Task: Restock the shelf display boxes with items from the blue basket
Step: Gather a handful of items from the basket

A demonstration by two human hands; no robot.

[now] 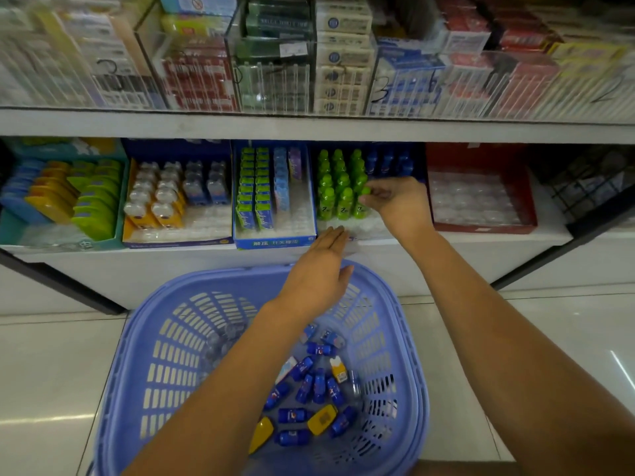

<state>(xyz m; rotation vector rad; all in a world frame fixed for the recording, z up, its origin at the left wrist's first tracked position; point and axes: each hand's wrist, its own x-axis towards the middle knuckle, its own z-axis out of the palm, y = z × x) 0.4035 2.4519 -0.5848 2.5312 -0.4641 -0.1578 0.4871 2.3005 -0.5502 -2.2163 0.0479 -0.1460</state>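
Observation:
A blue basket (144, 324) stands on the floor below the shelf, holding several small blue bottles (318, 386) and a few yellow items (323, 419). On the lower shelf a display box (343, 231) holds rows of green bottles (338, 187) on the left and blue bottles (386, 163) at the back right. My right hand (398, 201) reaches into this box and pinches the cap of the front right green bottle (363, 201). My left hand (319, 273) is flat with straight fingers, its fingertips touching the box's front edge.
Other display boxes line the lower shelf: a blue one with green and blue packs (275, 201), one with white-capped items (171, 197), a teal one (68, 197), and a red one (481, 197). An upper shelf (309, 125) carries clear cases of packets. A black wire rack (591, 180) stands at right.

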